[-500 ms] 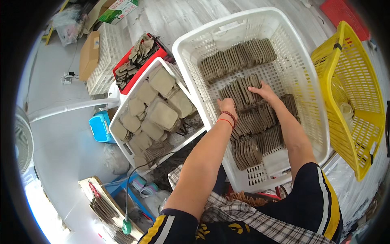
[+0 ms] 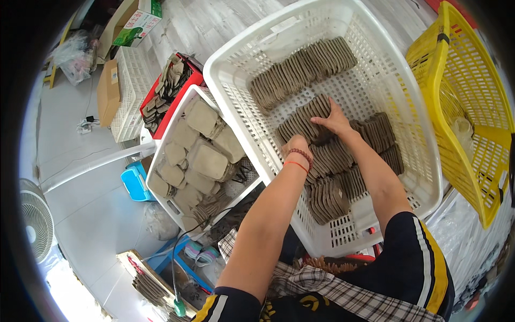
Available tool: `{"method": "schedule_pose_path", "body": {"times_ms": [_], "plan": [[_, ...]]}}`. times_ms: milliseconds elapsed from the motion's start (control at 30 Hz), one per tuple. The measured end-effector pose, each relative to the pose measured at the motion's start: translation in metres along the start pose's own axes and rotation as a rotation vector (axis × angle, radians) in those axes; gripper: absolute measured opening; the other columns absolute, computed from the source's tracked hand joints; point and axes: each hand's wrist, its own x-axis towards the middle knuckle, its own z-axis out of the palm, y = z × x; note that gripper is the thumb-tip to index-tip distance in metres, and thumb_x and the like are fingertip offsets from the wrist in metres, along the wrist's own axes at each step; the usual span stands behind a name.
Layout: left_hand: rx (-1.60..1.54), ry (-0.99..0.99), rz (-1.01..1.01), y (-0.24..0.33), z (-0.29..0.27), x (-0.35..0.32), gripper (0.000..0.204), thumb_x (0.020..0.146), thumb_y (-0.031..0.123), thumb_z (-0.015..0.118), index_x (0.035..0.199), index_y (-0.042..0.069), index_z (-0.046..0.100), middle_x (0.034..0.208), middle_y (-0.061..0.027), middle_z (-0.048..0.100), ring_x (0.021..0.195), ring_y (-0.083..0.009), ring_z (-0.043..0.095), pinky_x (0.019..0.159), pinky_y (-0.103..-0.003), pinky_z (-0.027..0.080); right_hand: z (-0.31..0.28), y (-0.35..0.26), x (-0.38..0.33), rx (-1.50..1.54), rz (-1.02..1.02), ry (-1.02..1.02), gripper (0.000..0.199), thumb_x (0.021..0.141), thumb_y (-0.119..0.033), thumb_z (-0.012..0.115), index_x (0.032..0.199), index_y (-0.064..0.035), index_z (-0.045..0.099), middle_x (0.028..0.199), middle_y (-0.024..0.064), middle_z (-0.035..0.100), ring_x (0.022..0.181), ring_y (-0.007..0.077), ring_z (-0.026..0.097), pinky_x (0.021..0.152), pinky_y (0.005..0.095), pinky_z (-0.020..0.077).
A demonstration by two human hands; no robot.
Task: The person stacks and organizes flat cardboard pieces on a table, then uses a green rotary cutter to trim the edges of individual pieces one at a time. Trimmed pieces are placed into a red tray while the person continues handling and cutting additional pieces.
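Row of brown pieces (image 2: 300, 116), upright in white basket (image 2: 391, 102); right hand (image 2: 336, 121) at right end, thumb spread wide; left hand (image 2: 296, 144) near left end, fingers hidden, grip unclear. Uneven pressure could topple pieces.

The fingers of the left hand (image 2: 296, 146) are mostly hidden by the hand itself; far to its left, the white fan (image 2: 36, 224) is cut off by the dark rim.

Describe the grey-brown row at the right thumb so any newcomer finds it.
Find the large white perforated plastic basket. Inside it, second from the far wall, stands a row of thin, flat grey-brown pieces. It alone has the right hand spread at its right end.
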Motion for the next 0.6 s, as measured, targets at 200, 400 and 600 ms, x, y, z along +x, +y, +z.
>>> {"method": "schedule_pose_path", "body": {"times_ms": [200,400,600], "plan": [[0.039,-0.397,0.365,-0.031,-0.039,-0.035,0.051,0.087,0.007,0.051,0.135,-0.005,0.041,0.134,-0.0164,0.048,0.122,-0.0249,0.046,0.101,-0.035,0.039,-0.009,-0.023,-0.002,-0.034,-0.085,0.062,0.114,0.067,-0.056,0.080,0.151,-0.0072,0.020,0.150,0.0209,0.029,0.137,0.0363,0.032,0.106,0.0457,0.0366],[0.492,-0.852,0.871,-0.043,-0.149,-0.140,0.050,0.089,0.010,0.060,0.136,0.002,0.046,0.129,-0.0128,0.053,0.121,-0.0213,0.050,0.098,-0.032,0.042,-0.009,-0.039,0.016,-0.277,-0.246,0.084,0.089,0.077,-0.063,0.066,0.146,-0.0152,0.035,0.145,0.0158,0.037,0.132,0.0337,0.038,0.104,0.0454,0.0395],[0.571,-0.566,1.266,-0.079,-0.264,-0.203,0.043,0.085,0.000,0.060,0.127,0.000,0.054,0.125,-0.0161,0.057,0.117,-0.0253,0.056,0.100,-0.034,0.041,-0.001,-0.043,-0.019,-0.547,-0.140,0.001,0.060,0.095,-0.054,0.045,0.128,-0.0028,0.047,0.128,0.0180,0.045,0.119,0.0365,0.046,0.090,0.0420,0.0508]]}}
